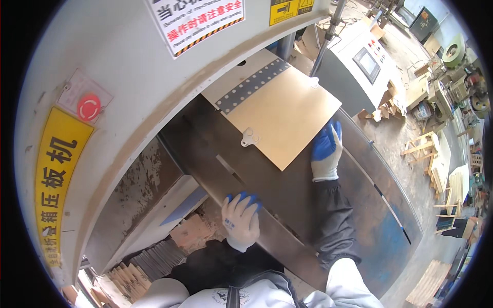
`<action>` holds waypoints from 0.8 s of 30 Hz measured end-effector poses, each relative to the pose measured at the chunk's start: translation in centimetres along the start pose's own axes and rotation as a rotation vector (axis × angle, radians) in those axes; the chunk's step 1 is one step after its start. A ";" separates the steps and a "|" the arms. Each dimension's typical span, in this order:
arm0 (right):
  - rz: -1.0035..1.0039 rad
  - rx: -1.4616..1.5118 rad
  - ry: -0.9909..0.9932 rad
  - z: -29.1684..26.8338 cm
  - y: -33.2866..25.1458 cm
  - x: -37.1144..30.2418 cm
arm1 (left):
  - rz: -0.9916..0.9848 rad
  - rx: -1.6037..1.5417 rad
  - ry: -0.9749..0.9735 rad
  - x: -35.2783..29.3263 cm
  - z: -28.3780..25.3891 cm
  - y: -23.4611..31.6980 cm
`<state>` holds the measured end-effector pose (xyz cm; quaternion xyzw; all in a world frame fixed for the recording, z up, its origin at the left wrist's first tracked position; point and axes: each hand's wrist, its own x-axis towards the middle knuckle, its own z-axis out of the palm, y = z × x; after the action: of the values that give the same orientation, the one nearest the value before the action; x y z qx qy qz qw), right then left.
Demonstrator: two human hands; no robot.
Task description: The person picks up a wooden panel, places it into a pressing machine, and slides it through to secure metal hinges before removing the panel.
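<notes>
A flat light-wood panel [287, 115] lies on the dark metal machine table [287, 205]. A grey metal strip [251, 84] with rows of pale dots crosses the panel, and a small metal bracket [250, 137] sits at its left edge. My right hand [327, 154], in a white glove with a blue palm, is beside the panel's right edge with its fingers stretched out; whether it touches the wood is unclear. At the table's near edge rests my left hand [240, 220], gloved alike, back upward, its fingers extended and holding nothing visible.
The curved grey machine body [123, 46] rises at the left, bearing a red emergency stop button [89, 107]. A control cabinet with a screen [366, 64] stands beyond the table. Stacked slats [159, 259] lie low at the left; wooden frames [423, 149] stand at the right.
</notes>
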<state>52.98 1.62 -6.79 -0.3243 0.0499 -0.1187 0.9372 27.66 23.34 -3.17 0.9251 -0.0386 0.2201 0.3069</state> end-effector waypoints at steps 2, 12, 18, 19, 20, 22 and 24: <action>0.256 -0.029 -0.037 4.2 0.5 -0.7 | 0.016 0.012 0.049 -0.5 0.8 -0.5; 0.353 -0.432 0.019 -0.8 -8.1 -12.4 | 0.314 -0.310 0.059 -1.0 -8.3 -0.1; 0.288 -0.522 0.168 -10.8 -25.0 -19.8 | 0.090 -0.113 0.212 -3.1 -10.5 -2.9; 0.266 -0.579 0.191 -10.7 -27.7 -20.9 | 0.052 -0.074 0.181 -2.4 -10.0 -3.1; 0.235 -0.636 0.235 -11.3 -30.1 -21.9 | 0.023 -0.045 0.150 -1.5 -8.9 -3.0; 0.078 -0.921 0.268 -17.4 -35.7 -22.6 | 0.138 0.023 0.012 0.2 -6.2 -1.9; -0.285 -1.728 0.244 -18.5 -35.2 -23.7 | 0.219 0.147 -0.148 1.4 -4.5 -1.8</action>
<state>20.20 -30.12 0.89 -0.9073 0.1810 -0.1889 0.3292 27.55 27.50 -0.37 0.9491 -0.1453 0.1859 0.2086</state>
